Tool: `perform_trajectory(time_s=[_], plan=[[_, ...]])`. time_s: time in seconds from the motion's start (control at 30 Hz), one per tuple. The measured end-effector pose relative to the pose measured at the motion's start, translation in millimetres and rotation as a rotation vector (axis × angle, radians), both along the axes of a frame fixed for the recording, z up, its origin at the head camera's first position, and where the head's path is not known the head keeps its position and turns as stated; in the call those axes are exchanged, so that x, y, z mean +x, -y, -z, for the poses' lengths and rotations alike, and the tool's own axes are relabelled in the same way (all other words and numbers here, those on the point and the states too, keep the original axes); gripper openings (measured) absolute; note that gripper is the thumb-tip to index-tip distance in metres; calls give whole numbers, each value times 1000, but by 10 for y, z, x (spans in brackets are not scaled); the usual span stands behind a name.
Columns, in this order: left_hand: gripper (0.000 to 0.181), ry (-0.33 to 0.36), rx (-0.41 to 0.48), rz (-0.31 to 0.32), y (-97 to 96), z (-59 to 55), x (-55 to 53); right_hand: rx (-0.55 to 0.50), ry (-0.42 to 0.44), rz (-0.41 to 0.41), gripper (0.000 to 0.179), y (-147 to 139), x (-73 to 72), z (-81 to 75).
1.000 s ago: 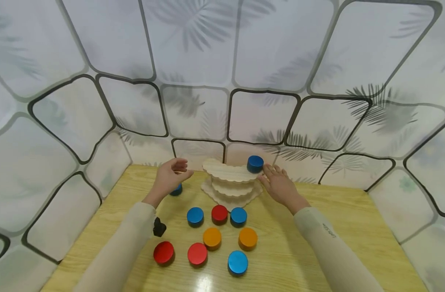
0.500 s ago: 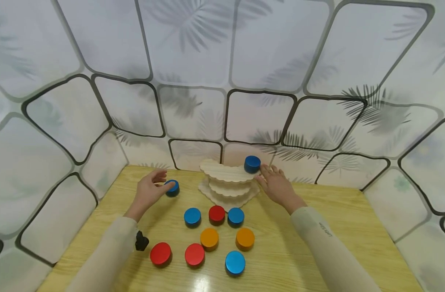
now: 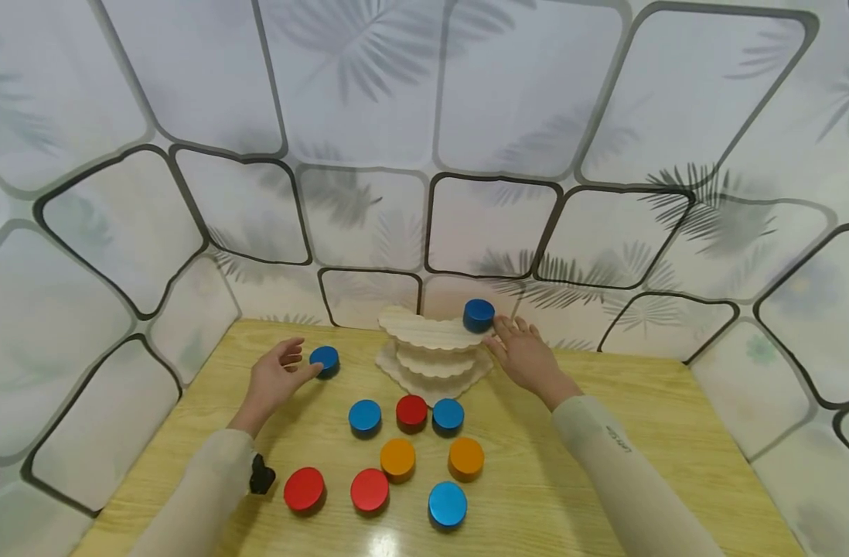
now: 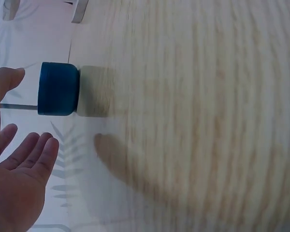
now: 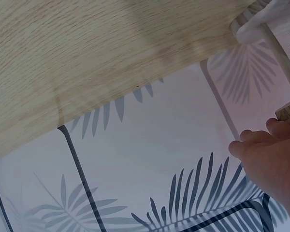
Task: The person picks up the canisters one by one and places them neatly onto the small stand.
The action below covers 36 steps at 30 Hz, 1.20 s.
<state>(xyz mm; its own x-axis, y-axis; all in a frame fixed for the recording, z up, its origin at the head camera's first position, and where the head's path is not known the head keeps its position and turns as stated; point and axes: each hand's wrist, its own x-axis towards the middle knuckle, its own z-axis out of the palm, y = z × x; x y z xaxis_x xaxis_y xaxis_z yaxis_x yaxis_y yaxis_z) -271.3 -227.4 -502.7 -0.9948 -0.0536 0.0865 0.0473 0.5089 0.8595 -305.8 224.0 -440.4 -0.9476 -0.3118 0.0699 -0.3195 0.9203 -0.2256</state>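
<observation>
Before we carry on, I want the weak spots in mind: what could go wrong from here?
The upper blue disc sits near the right end of the wooden stand, close beside the right hand, so a small nudge might knock it off. With that disc at one end, the stand could tip if pressed there. The left hand is not closed round the lower blue disc, so a hasty grab might shove it along the table.

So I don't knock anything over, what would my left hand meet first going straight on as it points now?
Probably the blue disc near your left hand; the left wrist view shows a small gap, though depth is unclear.
</observation>
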Motion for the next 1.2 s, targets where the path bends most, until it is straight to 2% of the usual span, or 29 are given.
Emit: perform_trajectory(time_s=[0.23, 0.57, 1.2], plan=[[77, 32, 1, 22, -37, 48, -25, 0, 8, 6, 68, -6, 13, -9], [76, 80, -37, 18, -57, 116, -52, 2, -5, -2, 66, -2, 9, -7], [76, 61, -76, 31, -69, 135, -105, 12, -16, -6, 65, -1, 13, -13]])
